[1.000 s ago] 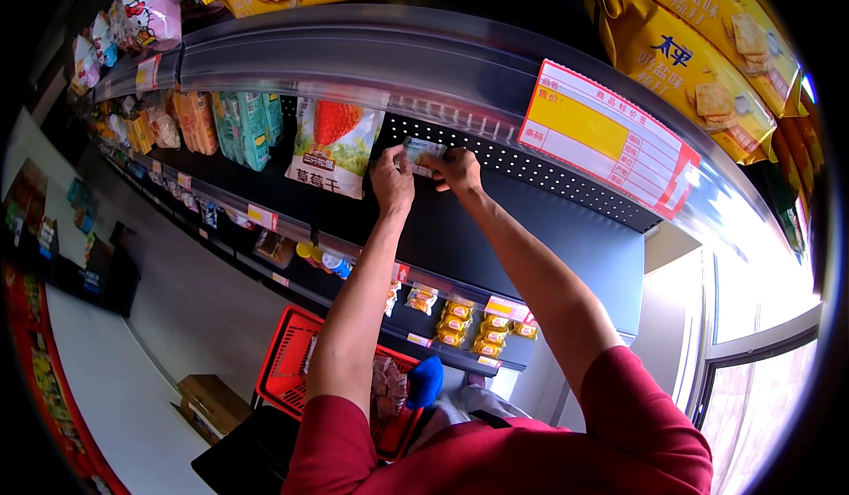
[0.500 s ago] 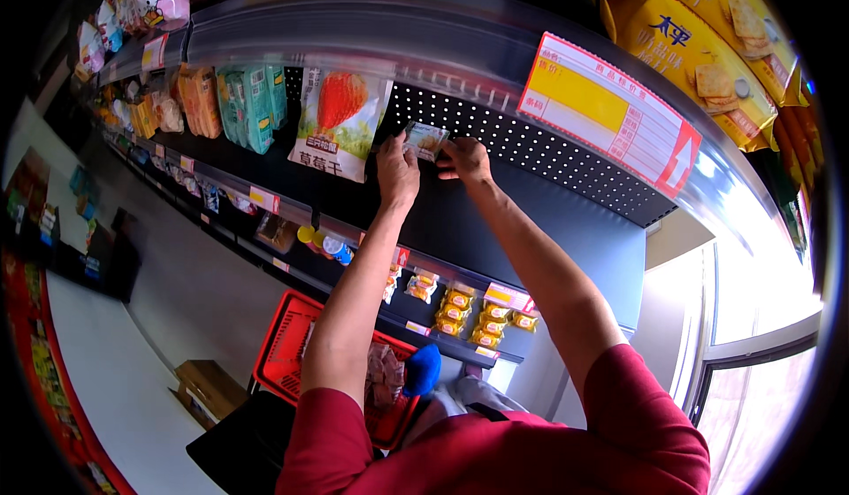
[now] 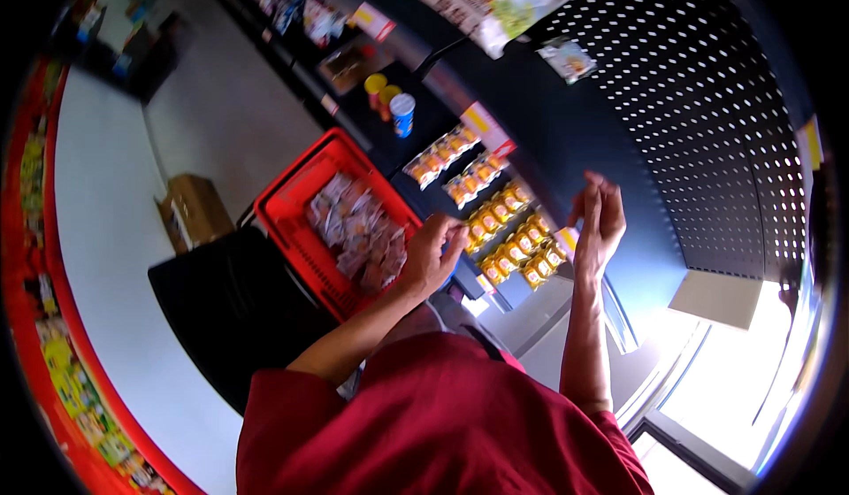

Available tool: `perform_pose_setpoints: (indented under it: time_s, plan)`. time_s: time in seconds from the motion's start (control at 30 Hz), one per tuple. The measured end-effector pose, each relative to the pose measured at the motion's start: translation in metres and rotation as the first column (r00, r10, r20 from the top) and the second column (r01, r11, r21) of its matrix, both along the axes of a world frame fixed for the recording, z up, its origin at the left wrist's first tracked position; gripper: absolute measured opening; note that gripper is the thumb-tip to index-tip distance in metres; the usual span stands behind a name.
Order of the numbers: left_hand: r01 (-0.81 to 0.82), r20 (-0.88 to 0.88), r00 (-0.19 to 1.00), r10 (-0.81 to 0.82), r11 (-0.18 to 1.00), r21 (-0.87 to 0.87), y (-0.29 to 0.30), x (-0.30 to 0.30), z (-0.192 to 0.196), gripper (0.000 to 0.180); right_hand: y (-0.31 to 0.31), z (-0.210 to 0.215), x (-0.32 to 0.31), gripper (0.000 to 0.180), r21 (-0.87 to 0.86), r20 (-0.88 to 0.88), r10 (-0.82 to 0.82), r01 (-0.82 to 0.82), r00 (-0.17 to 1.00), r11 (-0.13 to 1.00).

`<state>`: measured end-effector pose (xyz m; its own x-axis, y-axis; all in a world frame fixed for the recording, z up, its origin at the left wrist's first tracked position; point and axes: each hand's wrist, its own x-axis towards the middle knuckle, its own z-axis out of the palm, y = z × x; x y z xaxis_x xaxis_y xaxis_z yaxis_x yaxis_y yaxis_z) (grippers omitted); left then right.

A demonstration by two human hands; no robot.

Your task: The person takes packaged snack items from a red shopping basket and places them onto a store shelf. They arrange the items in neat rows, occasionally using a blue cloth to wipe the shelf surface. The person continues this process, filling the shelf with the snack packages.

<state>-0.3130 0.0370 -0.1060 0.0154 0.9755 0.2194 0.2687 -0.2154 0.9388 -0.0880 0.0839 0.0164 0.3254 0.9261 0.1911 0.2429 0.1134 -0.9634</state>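
Observation:
A small flat packet (image 3: 569, 59) lies on the dark upper shelf (image 3: 539, 128), close to the perforated back panel and beside a large bag with a strawberry picture (image 3: 513, 0). Both my hands are away from it. My left hand (image 3: 433, 252) hovers by the right side of a red plastic basket (image 3: 292, 172), its fingers loosely curled, with nothing visible in them. Inside the basket are many small pinkish wrapped packets (image 3: 354, 230). In front of the shelf edge my right hand (image 3: 599, 221) is raised, fingers extended and holding nothing that shows.
Yellow-wrapped snack packs (image 3: 508, 252) stand in rows on the lower shelf, near a blue canister (image 3: 402, 116) with a white lid. Left of the basket are a black rounded object (image 3: 234, 309) and a cardboard box (image 3: 196, 207). A bright window is at right.
My hands have let go of the small packet, which now rests on the shelf, and drawn back toward my body. The view has swung down and left, showing more of the basket.

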Motion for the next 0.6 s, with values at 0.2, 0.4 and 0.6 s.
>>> perform_pose_setpoints:
  time_s: [0.2, 0.4, 0.6]
  plan:
    - [-0.211, -0.229, 0.962, 0.147, 0.934, -0.289, -0.100, -0.068, -0.159, 0.026, -0.091, -0.052, -0.048, 0.022, -0.440, -0.051, 0.413, -0.392, 0.909, 0.808]
    - [-0.276, -0.151, 0.961, 0.231, 0.842, -0.464, -0.118, -0.133, -0.264, 0.022, -0.141, -0.110, -0.085, 0.021, -0.621, -0.034, 0.777, -0.622, 0.629, 0.477]
    - [-0.462, -0.421, 0.863, 0.279, 0.774, -0.433, -0.083, -0.168, -0.318, 0.035, -0.144, -0.123, -0.095, 0.022, -0.673, 0.064, 0.784, -0.554, 0.617, 0.491]
